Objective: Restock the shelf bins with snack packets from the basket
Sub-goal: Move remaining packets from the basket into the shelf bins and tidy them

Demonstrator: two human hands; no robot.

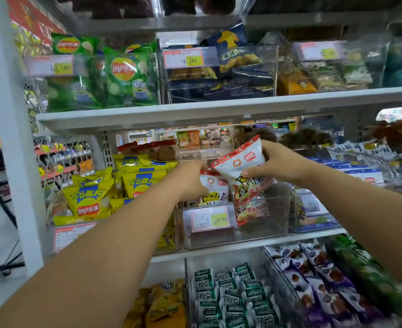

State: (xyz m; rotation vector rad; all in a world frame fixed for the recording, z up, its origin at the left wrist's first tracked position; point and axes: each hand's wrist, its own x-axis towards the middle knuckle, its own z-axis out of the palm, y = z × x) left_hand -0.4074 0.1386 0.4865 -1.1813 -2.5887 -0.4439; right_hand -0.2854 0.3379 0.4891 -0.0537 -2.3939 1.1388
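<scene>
My right hand (276, 162) grips the upper part of a white-and-red snack packet (246, 178), held tilted over a clear shelf bin (261, 226) on the middle shelf. The packet's lower end hangs inside the bin. My left hand (190, 181) reaches into the same bin's left side and rests on a second white-and-red packet (213, 190) that stands upright behind the price label (209, 218); whether it grips that packet is unclear. The basket is out of view.
Yellow Lay's packets (114, 190) fill the bin to the left. Green Lay's bags (124, 76) and dark blue packets (230, 67) sit on the shelf above. Below lie green-and-white packets (233, 294) and purple ones (318, 275). A white shelf upright (13, 138) stands at left.
</scene>
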